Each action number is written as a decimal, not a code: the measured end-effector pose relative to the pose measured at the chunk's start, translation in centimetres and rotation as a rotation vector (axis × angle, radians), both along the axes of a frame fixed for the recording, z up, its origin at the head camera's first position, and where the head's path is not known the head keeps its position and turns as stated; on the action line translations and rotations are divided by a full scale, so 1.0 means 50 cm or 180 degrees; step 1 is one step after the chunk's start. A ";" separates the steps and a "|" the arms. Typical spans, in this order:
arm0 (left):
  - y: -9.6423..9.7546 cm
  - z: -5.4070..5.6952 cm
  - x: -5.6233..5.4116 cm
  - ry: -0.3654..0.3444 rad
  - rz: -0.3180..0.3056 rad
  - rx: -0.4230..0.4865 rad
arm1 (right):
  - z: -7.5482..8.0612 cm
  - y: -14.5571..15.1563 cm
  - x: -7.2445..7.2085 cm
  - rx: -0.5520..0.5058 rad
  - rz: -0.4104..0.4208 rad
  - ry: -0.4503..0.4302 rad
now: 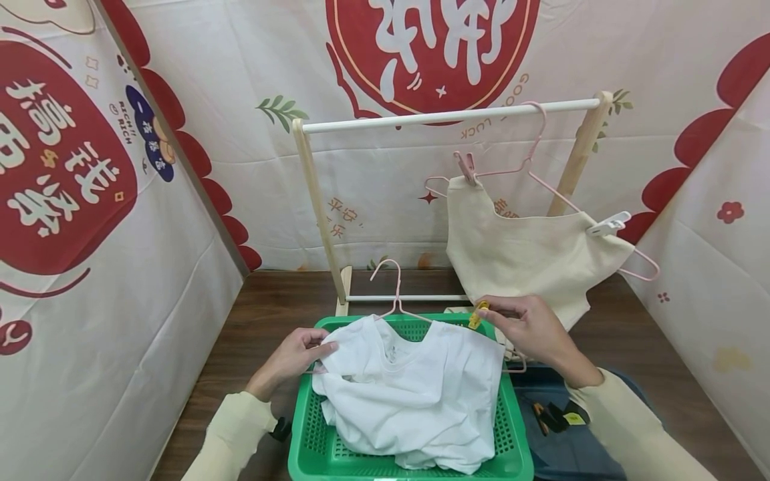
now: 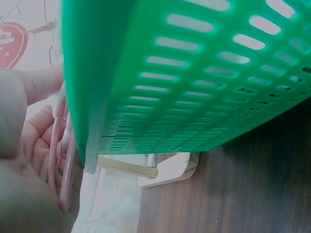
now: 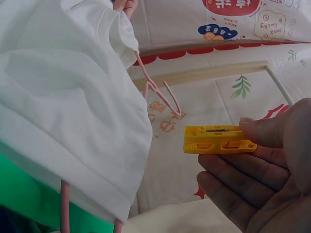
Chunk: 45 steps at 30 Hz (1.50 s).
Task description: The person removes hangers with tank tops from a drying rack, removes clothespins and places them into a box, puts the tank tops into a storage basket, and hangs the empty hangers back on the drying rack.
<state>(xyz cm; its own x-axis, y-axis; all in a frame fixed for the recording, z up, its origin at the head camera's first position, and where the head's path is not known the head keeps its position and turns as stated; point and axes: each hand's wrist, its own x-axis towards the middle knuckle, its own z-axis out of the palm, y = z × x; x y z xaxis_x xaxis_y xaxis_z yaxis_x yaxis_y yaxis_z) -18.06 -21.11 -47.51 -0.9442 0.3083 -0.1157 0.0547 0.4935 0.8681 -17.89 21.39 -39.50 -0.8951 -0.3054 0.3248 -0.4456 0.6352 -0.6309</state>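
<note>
A white T-shirt [image 1: 415, 394] lies over a green basket [image 1: 516, 441], with a pink clothes hanger [image 1: 398, 288] inside it and the hook standing out of the neckline. At the shirt's left shoulder, my left hand [image 1: 293, 359] pinches cloth and hanger between thumb and fingers. The pink hanger end [image 2: 68, 174] crosses that palm in the left wrist view. My right hand [image 1: 532, 331] holds a yellow clothespin [image 3: 218, 140] between thumb and fingers, close to the shirt's right shoulder. In the right wrist view the clothespin is apart from the shirt.
Behind the basket stands a wooden rack with a white rail [image 1: 421, 119]. From it hangs a beige garment [image 1: 517, 254] on a pink hanger, with a pink clip [image 1: 466, 168] and a white clip [image 1: 609, 225]. A dark blue item [image 1: 559, 447] lies right of the basket.
</note>
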 end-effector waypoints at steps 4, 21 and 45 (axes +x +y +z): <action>0.000 -0.001 0.001 -0.0022 0.0004 0.0010 | 0.002 0.009 0.008 0.0031 -0.0006 -0.0014; 0.002 0.000 0.001 -0.0005 0.0022 -0.0041 | 0.008 0.049 0.038 -0.0063 -0.0173 -0.0112; 0.001 -0.001 0.004 -0.0104 0.0066 0.0100 | -0.001 0.114 0.065 0.0003 -0.0503 -0.0096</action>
<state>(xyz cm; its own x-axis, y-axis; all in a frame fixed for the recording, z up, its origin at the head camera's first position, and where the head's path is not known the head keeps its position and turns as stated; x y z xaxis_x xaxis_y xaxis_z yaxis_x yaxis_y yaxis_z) -17.86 -21.06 -47.56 -0.9463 0.2926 -0.1372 0.0160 0.4665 0.8844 -14.63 27.08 -39.54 -0.9415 -0.1601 0.2967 -0.3208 0.6964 -0.6420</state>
